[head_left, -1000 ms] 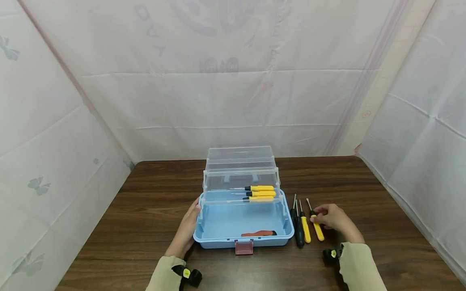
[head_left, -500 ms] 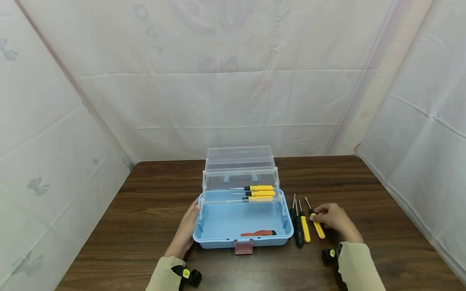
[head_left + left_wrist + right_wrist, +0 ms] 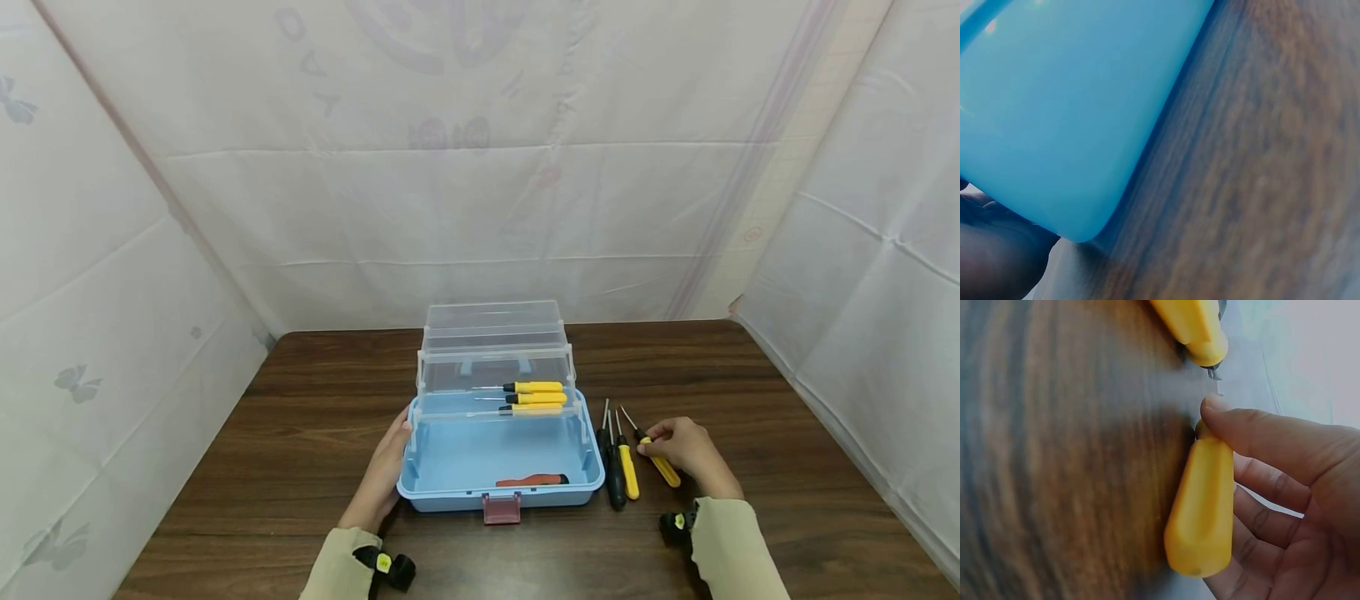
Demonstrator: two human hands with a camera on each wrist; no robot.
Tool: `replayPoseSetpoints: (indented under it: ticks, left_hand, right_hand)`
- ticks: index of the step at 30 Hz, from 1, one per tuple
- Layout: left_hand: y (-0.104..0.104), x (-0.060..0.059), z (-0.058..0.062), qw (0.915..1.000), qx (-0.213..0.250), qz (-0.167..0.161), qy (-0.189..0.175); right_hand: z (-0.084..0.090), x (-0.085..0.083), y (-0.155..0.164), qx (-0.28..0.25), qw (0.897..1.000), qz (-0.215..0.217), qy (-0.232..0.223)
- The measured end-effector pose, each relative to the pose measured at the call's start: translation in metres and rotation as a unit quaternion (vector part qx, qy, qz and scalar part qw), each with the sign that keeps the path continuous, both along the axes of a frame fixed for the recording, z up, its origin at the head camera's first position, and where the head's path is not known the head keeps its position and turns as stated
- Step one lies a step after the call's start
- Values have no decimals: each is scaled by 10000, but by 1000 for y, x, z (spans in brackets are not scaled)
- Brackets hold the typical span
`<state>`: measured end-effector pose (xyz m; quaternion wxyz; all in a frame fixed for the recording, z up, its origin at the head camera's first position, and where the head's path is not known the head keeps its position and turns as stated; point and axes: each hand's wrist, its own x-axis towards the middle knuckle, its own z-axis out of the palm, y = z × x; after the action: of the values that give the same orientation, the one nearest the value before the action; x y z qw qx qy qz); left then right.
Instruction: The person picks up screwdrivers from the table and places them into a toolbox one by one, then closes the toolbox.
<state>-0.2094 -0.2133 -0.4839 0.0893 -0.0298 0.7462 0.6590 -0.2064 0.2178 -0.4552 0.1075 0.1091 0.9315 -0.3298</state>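
A yellow screwdriver (image 3: 659, 467) is pinched near its neck by the right hand (image 3: 686, 451) beside the toolbox (image 3: 501, 492) steadied by the left hand (image 3: 384, 475); so light a fingertip hold could let it roll away.

The head view looks forward and down from above the near edge of the desk (image 3: 315, 433), far enough back to take in both hands. The left wrist view sits very close, facing the blue toolbox (image 3: 1066, 112) wall beside the left fingers (image 3: 988, 250); the same corner shows in the head view. The right wrist view is equally close, looking along the right fingers (image 3: 1260, 440) onto the yellow screwdriver handle (image 3: 1204, 500), also seen from the head.
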Motion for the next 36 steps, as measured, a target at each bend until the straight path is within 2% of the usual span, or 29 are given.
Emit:
replayPoseSetpoints:
  ticks: [13, 36]
  left_hand:
    - [0, -1, 0, 10000, 77, 25, -37]
    - [0, 1, 2, 10000, 46, 19, 10]
  right_hand:
    - [-5, 4, 0, -65, 9991, 213, 356]
    - [-4, 2, 1, 36, 9970, 588, 502]
